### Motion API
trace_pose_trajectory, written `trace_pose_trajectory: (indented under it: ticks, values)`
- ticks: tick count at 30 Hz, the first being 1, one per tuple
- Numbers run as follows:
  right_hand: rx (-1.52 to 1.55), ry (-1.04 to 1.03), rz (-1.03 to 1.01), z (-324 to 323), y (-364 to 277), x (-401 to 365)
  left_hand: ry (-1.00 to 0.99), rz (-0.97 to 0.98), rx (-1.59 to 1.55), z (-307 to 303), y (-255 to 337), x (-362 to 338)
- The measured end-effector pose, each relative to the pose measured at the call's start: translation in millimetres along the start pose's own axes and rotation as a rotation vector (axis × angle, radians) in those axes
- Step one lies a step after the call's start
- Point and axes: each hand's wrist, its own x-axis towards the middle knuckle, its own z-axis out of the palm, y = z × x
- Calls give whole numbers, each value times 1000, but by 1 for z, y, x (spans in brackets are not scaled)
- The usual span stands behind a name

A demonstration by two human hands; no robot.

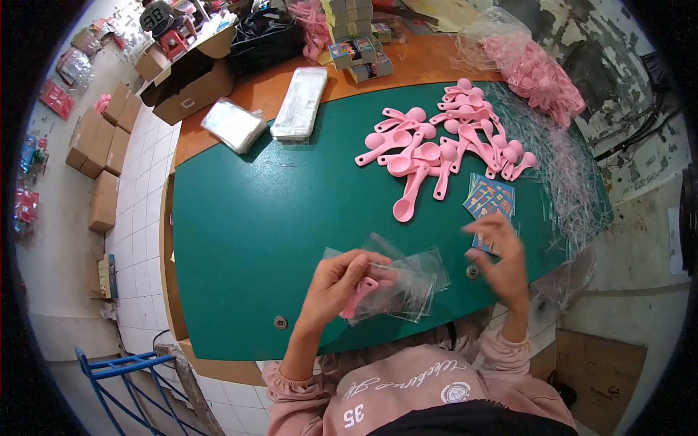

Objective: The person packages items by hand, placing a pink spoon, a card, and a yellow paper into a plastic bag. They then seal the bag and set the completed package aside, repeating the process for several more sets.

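Nearer to me than the pile of pink scoops (430,152), and a little to its left, my left hand (343,282) had its thumb drawn in against the fingers, with the edge of some thin clear bags (416,289) caught between them. 1 single scoop (358,298), also pink, sat at a slant close under that hand; whether it was inside a bag or only behind the film, I could not tell. The bags fanned out, overlapping, to the right of my fingers, on the near side of the pile.

Off the near right side of the pile, my right hand (500,254) was spread, thumb and forefinger well apart, with nothing gripped that I could see. It hung about the near end of the blue printed cards (491,195), which overlapped just beside the pile; I could not tell whether my fingertips touched them.

Left of the pile, towards its far side, 2 stacks of clear packets, a shorter stack (233,125) and a longer stack (299,105), lay on the green tabletop (240,218). Beyond the pile stood some printed packs (360,62). Past its far right corner lay a plastic sack (542,76) of pink pieces, and crinkled clear plastic (571,182) ran down its right side.
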Motion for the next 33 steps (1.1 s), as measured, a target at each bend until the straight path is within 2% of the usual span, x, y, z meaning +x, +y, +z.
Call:
trace_pose_trajectory:
  ticks: [1, 3, 6, 10, 13, 15, 16, 18, 22, 24, 26, 28, 30, 33]
  values:
    - [-175, 97, 144, -9, 19, -6, -18, 21, 9, -5, -5, 1]
    - [-340, 114, 242, -20, 49, -18, -19, 17, 16, -5, -2, 0]
    - [-246, 130, 346, -28, 59, -19, -31, 32, 48, -2, -4, 4]
    - [-275, 211, 368, -30, 53, -12, -56, 55, 151, -2, -2, 6]
    - [-114, 287, 243, -21, 13, -2, -81, 2, 128, 5, 6, 6]
    - [218, 231, 147, -8, -21, 5, -94, -5, 118, 7, 3, 7]
    - [217, 233, 147, -6, -36, 9, -109, -10, 106, 8, 1, 8]
    - [187, 106, 74, -3, -56, 16, -99, -5, 122, 9, -3, 9]
    - [174, -40, -42, 2, -63, 21, -73, -14, 254, 5, -6, 7]
    - [101, -186, -77, 1, -68, 22, -87, -38, 295, 6, -4, 6]
    - [111, -211, -104, 5, -69, 22, -105, -65, 335, 9, -3, 6]
    - [121, -232, -129, 11, -67, 22, -195, 43, 279, 14, -4, 5]
    - [128, -404, -111, 18, -65, 23, -183, 51, 359, 20, 5, 1]
    - [181, -342, -200, 35, -58, 24, -104, 50, 571, 25, 0, -3]
